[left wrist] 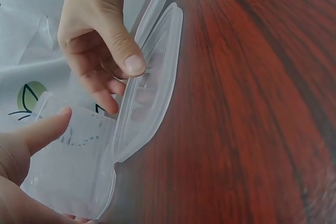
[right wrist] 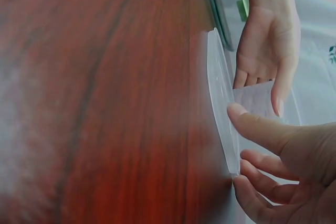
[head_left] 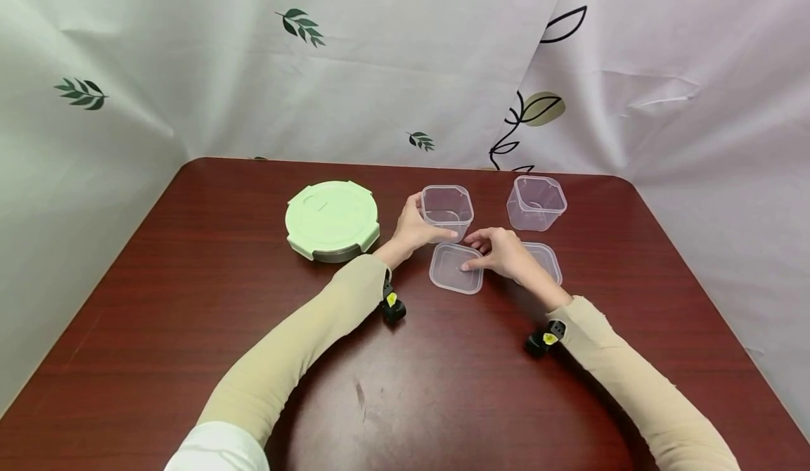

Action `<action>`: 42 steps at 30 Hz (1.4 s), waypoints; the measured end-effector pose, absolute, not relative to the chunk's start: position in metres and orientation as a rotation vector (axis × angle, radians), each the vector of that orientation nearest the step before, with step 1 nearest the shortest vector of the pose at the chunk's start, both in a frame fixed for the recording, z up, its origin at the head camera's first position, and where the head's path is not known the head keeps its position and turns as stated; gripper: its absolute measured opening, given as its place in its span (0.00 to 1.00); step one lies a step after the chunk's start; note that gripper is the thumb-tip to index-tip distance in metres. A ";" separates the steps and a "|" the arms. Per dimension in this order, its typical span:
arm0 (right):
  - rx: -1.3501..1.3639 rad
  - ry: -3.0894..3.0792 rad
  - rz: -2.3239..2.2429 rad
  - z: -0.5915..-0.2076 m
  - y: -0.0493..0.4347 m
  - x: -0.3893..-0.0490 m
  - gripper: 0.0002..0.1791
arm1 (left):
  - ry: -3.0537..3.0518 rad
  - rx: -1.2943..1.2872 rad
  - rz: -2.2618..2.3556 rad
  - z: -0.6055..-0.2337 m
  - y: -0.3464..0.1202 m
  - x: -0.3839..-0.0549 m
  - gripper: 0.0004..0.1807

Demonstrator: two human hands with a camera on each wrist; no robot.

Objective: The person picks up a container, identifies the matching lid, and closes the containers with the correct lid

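My left hand (head_left: 413,230) holds a clear square plastic container (head_left: 447,204) from its left side, thumb across the front and fingers behind. The container stands upright without a cover. Just in front of it is a clear square lid (head_left: 451,274). My right hand (head_left: 503,252) is at this lid's right edge, with the thumb on its top face. In the right wrist view, the curled fingers (right wrist: 262,190) of that hand meet the lid's near corner. A second clear lid (head_left: 545,260) lies partly hidden behind my right hand.
Another uncovered clear container (head_left: 536,204) stands at the back right. To the left sits a round container with a pale green lid (head_left: 331,218) and side clips. The dark red wooden table (head_left: 405,386) ends at a patterned white curtain (head_left: 380,70).
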State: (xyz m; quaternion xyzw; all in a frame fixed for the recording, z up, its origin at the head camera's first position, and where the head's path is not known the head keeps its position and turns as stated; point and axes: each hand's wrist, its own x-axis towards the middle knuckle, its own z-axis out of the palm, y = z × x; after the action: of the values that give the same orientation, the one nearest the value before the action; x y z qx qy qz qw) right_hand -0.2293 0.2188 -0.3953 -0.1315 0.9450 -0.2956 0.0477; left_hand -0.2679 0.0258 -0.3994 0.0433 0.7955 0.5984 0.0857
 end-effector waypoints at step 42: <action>-0.432 2.849 -0.927 -0.360 0.236 -0.221 0.12 | 2.390 0.161 1.752 -0.403 0.010 -0.266 0.52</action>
State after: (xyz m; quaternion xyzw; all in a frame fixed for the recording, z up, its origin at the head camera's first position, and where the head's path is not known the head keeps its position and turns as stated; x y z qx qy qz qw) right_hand -0.2213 0.2359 -0.3600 -0.1423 0.9397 -0.3057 0.0573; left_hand -0.2661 0.0103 -0.4032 0.0540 0.8023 0.5881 0.0868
